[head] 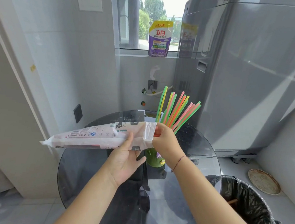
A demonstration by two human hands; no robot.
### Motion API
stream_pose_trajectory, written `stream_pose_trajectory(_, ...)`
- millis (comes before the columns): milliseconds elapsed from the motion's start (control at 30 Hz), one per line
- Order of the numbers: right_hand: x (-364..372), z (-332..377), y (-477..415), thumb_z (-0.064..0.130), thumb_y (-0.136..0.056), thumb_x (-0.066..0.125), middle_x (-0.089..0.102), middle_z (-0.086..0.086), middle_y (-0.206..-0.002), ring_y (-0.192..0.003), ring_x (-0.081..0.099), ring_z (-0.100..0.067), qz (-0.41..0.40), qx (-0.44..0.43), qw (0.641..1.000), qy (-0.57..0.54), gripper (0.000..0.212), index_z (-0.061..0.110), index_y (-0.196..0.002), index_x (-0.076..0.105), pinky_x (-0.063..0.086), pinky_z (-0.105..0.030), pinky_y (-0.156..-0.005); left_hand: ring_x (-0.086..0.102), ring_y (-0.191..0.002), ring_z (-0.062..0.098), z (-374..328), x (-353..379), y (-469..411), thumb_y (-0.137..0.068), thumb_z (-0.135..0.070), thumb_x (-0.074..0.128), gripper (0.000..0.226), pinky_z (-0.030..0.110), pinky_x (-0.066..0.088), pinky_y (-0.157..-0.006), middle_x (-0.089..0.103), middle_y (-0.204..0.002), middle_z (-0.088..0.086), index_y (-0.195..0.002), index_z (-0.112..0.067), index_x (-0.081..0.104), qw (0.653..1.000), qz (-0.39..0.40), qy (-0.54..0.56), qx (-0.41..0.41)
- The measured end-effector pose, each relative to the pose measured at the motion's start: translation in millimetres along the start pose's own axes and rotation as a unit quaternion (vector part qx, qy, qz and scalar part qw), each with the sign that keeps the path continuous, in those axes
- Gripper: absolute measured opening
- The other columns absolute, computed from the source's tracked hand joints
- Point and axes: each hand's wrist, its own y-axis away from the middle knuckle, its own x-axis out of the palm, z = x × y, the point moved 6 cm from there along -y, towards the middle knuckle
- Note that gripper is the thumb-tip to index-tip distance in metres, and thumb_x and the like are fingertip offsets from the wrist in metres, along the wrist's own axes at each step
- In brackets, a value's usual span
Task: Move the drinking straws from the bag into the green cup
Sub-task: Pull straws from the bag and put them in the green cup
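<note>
My left hand point(124, 160) grips a long clear plastic bag point(95, 136) from below, held level above the round glass table point(78, 168). At the bag's open right end, my right hand point(165, 139) is closed on a bundle of coloured drinking straws point(176, 111). The green, yellow, pink and orange straws fan upward and to the right. The green cup point(154, 157) stands on the table below my hands, mostly hidden by them and by the bag.
A bin with a black liner point(247, 206) stands at the lower right of the table. A grey washing machine point(252, 76) fills the right side. A purple detergent pouch point(159, 39) sits on the window ledge. A round plate point(264, 181) lies on the floor.
</note>
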Motion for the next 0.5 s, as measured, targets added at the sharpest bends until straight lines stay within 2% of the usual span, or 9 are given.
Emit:
stream_pose_trajectory(67, -1.5, -3.9, -1.4, -0.008, -0.081, 0.052, 0.072, -0.010, -0.098, -0.093, 0.067, -0.027, -0.016, 0.009, 1.000, -0.018, 0.034, 0.009, -0.105, 0.068, 0.059, -0.038, -0.079, 0.056, -0.115, 0.015, 3.4, 1.5, 0.1, -0.094, -0.040, 0.050, 0.038, 0.054, 0.022, -0.114, 0.067, -0.112, -0.002, -0.128, -0.026, 0.059, 1.000, 0.013, -0.004, -0.013)
stream_pose_trajectory(133, -4.1, -6.6, -2.7, -0.003, -0.084, 0.054, 0.074, -0.008, -0.090, -0.078, 0.069, -0.024, -0.036, 0.013, 0.998, -0.046, 0.026, 0.013, -0.098, 0.070, 0.060, -0.033, -0.065, 0.057, -0.115, 0.016, 4.7, 2.9, 0.6, -0.093, -0.039, 0.051, 0.034, 0.054, 0.023, -0.113, 0.067, -0.112, -0.001, -0.123, -0.026, 0.061, 0.999, 0.024, -0.012, -0.023)
stream_pose_trajectory(200, -4.9, -8.0, -2.6, -0.001, -0.086, 0.057, 0.073, -0.009, -0.081, -0.063, 0.064, -0.020, -0.054, 0.024, 0.995, -0.076, 0.022, 0.015, -0.089, 0.072, 0.054, -0.026, -0.053, 0.056, -0.119, 0.018, 5.6, 3.7, 1.3, -0.093, -0.038, 0.052, 0.029, 0.054, 0.024, -0.113, 0.067, -0.115, 0.002, -0.116, -0.025, 0.064, 0.998, 0.033, -0.026, -0.038)
stream_pose_trajectory(233, -4.8, -10.6, -4.8, -0.001, -0.085, 0.057, 0.073, -0.013, -0.081, -0.065, 0.065, -0.024, -0.064, 0.030, 0.994, -0.086, 0.023, 0.015, -0.086, 0.073, 0.056, -0.029, -0.056, 0.056, -0.121, 0.019, 6.0, 5.0, 2.0, -0.092, -0.038, 0.052, 0.028, 0.055, 0.024, -0.113, 0.066, -0.117, 0.003, -0.114, -0.025, 0.065, 0.998, 0.039, -0.034, -0.046)
stream_pose_trajectory(300, -3.4, -12.8, -8.0, -0.002, -0.084, 0.055, 0.072, -0.019, -0.088, -0.079, 0.068, -0.037, -0.073, 0.036, 0.993, -0.084, 0.025, 0.014, -0.086, 0.074, 0.060, -0.045, -0.070, 0.057, -0.122, 0.021, 6.2, 6.2, 3.6, -0.092, -0.038, 0.053, 0.027, 0.055, 0.026, -0.112, 0.067, -0.118, 0.005, -0.110, -0.024, 0.067, 0.996, 0.048, -0.043, -0.058)
stream_pose_trajectory(333, -2.4, -11.1, -7.5, -0.001, -0.084, 0.057, 0.073, -0.017, -0.089, -0.082, 0.069, -0.037, -0.069, 0.032, 0.994, -0.078, 0.023, 0.014, -0.088, 0.074, 0.060, -0.046, -0.071, 0.057, -0.121, 0.021, 5.9, 5.9, 4.1, -0.092, -0.037, 0.053, 0.025, 0.055, 0.026, -0.111, 0.069, -0.116, 0.005, -0.106, -0.024, 0.069, 0.996, 0.049, -0.041, -0.062)
stream_pose_trajectory(400, -1.4, -7.6, -6.2, 0.001, -0.083, 0.062, 0.073, -0.012, -0.085, -0.071, 0.068, -0.023, -0.048, 0.023, 0.996, -0.076, 0.018, 0.012, -0.092, 0.074, 0.057, -0.031, -0.057, 0.057, -0.121, 0.022, 5.6, 5.0, 4.4, -0.093, -0.036, 0.053, 0.024, 0.057, 0.025, -0.112, 0.071, -0.114, 0.005, -0.106, -0.023, 0.069, 0.996, 0.045, -0.034, -0.067)
stream_pose_trajectory(500, -0.3, -1.3, -3.7, 0.000, -0.084, 0.062, 0.068, -0.004, -0.070, -0.041, 0.055, 0.002, -0.007, 0.018, 0.995, -0.100, 0.017, 0.011, -0.094, 0.073, 0.039, -0.012, -0.038, 0.057, -0.122, 0.023, 5.5, 3.9, 4.4, -0.093, -0.034, 0.053, 0.026, 0.058, 0.024, -0.112, 0.070, -0.119, 0.006, -0.112, -0.023, 0.065, 0.996, 0.041, -0.030, -0.068)
